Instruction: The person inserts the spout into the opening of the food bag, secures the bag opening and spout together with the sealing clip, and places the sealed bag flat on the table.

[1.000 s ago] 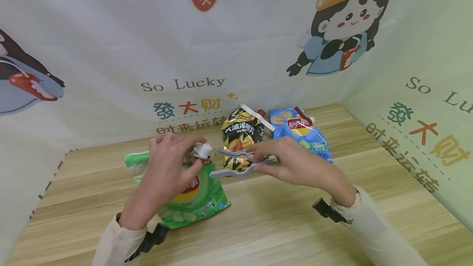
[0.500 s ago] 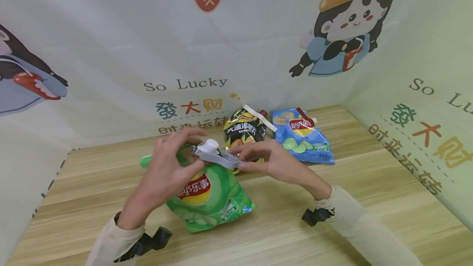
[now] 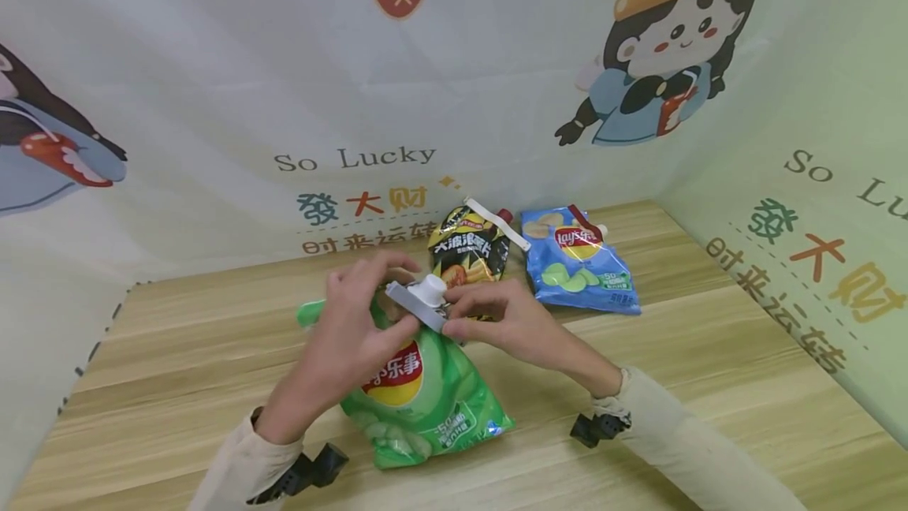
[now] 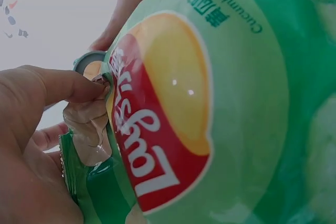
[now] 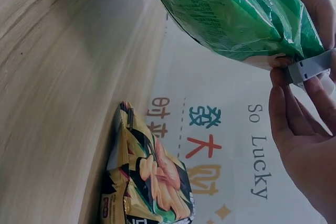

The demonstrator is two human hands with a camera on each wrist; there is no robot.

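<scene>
A green Lay's chip bag (image 3: 454, 400) slants up from the wooden table in the head view. My left hand (image 3: 347, 345) pinches its gathered top, thumb in front, as the left wrist view shows on the folded bag top (image 4: 86, 124). Across that top lies a grey bag clip (image 3: 418, 308) with a white screw cap (image 3: 429, 289). My right hand (image 3: 514, 330) pinches the clip's right end between thumb and fingers. In the right wrist view the clip (image 5: 312, 67) sits at the bag's mouth with the right fingers around it.
Behind the hands lies a black chip bag (image 3: 461, 239) with a white clip (image 3: 496, 223). To its right is a blue Lay's bag (image 3: 578, 266) with a dark red clip (image 3: 585, 221). A printed cloth (image 3: 213, 101) hangs along the table's back and sides.
The grey clip was open in my right hand; it has come left onto the green bag's top, its arms now together. The bag has been lifted and moved right.
</scene>
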